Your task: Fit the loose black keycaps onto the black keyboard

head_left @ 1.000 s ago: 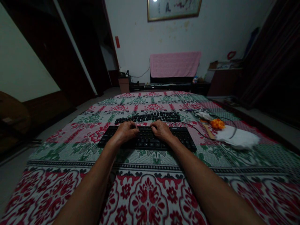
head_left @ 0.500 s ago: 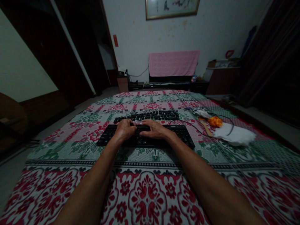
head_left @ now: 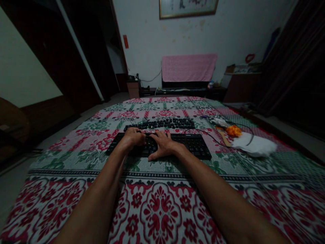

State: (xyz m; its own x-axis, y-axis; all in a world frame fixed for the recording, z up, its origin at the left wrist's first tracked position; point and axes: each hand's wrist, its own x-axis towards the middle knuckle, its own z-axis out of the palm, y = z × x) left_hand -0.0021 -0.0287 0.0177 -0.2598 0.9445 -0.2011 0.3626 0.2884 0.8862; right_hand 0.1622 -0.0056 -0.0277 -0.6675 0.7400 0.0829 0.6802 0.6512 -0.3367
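Observation:
A black keyboard [head_left: 194,145] lies flat on the patterned cloth, straight in front of me. My left hand [head_left: 135,137] rests over its left half with the fingers curled in; whatever they may hold is hidden. Spread across the middle of the keyboard is my right hand [head_left: 164,144], its thumb stretched toward the near edge and its fingers over the keys. Just beyond the keyboard, many loose black keycaps [head_left: 162,124] lie in a long band. A black cable [head_left: 210,137] runs off to the right.
To the right lie an orange crumpled item [head_left: 233,130], a white bag or cloth [head_left: 256,145] and a flat tan piece [head_left: 223,137]. The flowered cloth [head_left: 159,210] covers the whole surface. At the far wall a pink towel [head_left: 189,67] hangs over a dark screen.
My right hand has opened out, its thumb moving toward the keyboard's near edge. The left hand has shifted slightly and its fingers have curled in more. The view has tilted a little.

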